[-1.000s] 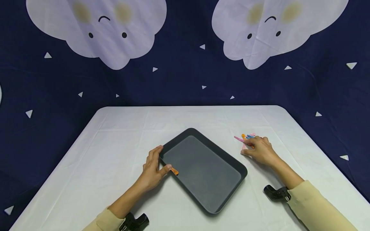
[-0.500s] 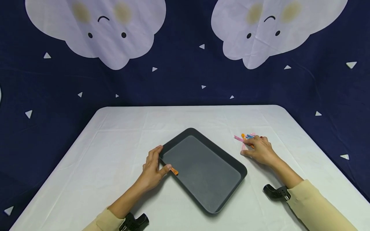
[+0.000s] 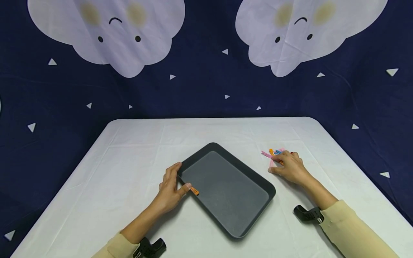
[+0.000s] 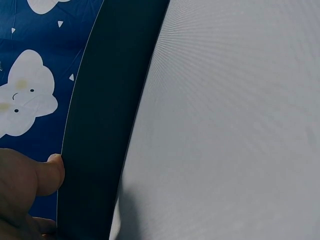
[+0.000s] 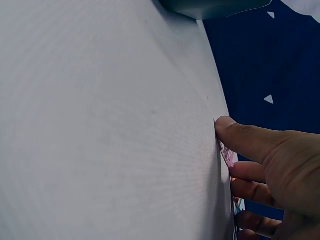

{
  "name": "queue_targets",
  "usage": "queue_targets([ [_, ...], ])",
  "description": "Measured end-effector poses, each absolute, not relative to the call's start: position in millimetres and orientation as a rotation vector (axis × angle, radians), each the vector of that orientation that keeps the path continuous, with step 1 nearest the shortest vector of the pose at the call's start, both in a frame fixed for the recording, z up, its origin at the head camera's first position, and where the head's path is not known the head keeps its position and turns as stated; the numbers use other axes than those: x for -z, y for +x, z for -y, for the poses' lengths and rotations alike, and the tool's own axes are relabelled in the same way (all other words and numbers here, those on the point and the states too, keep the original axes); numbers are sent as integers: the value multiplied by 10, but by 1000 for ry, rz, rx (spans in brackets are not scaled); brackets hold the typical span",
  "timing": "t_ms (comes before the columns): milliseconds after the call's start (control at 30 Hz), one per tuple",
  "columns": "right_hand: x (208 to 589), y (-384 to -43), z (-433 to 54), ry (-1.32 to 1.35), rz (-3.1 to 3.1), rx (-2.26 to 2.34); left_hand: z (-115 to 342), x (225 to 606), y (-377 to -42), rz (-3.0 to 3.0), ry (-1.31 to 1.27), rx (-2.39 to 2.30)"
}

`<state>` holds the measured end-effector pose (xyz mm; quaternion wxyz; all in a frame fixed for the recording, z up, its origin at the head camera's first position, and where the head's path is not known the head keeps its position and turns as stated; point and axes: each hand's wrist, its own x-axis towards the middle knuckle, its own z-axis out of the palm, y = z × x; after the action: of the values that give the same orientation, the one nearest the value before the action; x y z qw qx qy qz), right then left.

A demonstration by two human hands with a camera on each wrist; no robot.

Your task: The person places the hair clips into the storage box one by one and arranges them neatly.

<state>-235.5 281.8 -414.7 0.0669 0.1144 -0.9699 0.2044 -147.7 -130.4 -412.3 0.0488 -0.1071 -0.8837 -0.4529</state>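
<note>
A dark grey rectangular baking tray (image 3: 222, 190) lies at an angle on the white table in the head view. My left hand (image 3: 171, 188) holds its left edge, thumb over the rim and fingers against the outside corner. Just inside the rim, by the thumb tip, is a small orange clip (image 3: 195, 191). To the tray's right, my right hand (image 3: 292, 168) rests with spread thumb and fingers over a small heap of coloured hair clips (image 3: 267, 154). Pink, orange and blue ones show; the palm hides others. In the right wrist view a pink clip (image 5: 230, 157) appears between thumb and fingers.
The white cloth-covered table (image 3: 135, 154) ends at a dark blue backdrop (image 3: 200, 93) printed with clouds and white triangles. Black camera mounts (image 3: 308, 214) sit on both wrists near the table surface.
</note>
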Motion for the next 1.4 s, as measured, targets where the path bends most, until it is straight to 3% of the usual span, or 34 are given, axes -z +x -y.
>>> queue_targets([
  [400,4078,-2372,-2772,348,2894,-635,1304,4134,-1485,2702,-325,1391],
  [1400,3483,-2410,-2321,504,2842,-775,1296,4115,-1481,2701,-315,1382],
])
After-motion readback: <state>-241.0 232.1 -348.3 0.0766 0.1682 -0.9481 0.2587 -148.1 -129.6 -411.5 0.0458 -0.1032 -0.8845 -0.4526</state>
